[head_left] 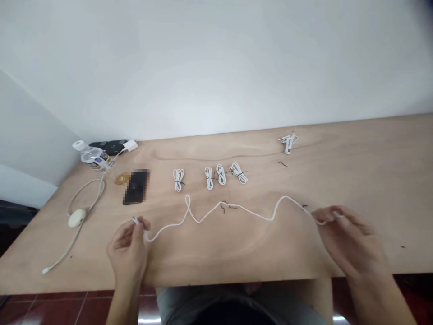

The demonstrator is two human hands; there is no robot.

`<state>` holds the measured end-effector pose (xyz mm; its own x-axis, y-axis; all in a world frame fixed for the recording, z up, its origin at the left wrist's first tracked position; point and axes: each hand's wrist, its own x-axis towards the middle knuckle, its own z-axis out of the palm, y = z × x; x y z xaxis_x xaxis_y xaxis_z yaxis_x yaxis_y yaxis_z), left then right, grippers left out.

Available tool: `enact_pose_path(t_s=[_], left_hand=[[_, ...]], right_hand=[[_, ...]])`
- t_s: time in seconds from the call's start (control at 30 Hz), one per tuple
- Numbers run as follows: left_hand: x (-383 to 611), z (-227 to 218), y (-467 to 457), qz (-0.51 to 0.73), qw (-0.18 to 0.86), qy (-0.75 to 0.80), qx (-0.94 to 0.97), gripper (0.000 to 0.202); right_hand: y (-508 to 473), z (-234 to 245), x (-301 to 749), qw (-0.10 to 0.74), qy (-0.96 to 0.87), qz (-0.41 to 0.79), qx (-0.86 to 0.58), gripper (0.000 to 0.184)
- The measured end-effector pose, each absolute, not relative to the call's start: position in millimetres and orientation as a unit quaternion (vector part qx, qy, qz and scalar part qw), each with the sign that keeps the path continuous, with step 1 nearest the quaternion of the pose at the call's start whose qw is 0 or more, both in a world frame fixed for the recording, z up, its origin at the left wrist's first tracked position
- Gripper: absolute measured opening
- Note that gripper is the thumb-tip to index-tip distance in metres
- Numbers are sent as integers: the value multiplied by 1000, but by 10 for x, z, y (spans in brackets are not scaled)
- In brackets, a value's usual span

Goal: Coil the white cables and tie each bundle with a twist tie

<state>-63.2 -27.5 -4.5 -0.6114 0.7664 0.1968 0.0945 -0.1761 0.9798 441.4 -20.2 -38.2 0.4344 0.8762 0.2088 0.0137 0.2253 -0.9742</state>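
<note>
Along the worktop (216, 257), a long white cable (250, 211) stretches from the left hand (130, 241) to the right hand (350, 234), thin, loosely wavy, with 1 small loop nearer the left. The left hand is closed in a pinch on 1 end, its plug (135, 220) poking out; the right, blurred, grips the other end, mostly covered.

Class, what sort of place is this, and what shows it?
Probably an indoor workspace, though whether home or workshop I cannot tell: a long, light-brown wooden table stands before a plain white wall, and small coiled bundles of white cable lie on it.
</note>
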Motion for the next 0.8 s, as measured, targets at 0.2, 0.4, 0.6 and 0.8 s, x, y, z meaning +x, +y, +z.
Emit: enact_pose_path(t_s=[0.2, 0.4, 0.6, 0.8], left_hand=[[-78, -115, -431, 558, 267, 539, 573, 5], [492, -47, -429, 449, 349, 467, 677, 7], [660, -65, -419, 407, 412, 420, 698, 11], [606, -125, -402, 404, 422, 427, 690, 10]], right_hand=[[-459, -194, 3702, 560, -500, 433, -498, 11], [-485, -108, 3015, 464, -566, 448, -513, 12], [-457, -237, 2715, 477, -566, 469, -483, 16], [-440, -261, 2714, 461, -569, 496, -466, 13]])
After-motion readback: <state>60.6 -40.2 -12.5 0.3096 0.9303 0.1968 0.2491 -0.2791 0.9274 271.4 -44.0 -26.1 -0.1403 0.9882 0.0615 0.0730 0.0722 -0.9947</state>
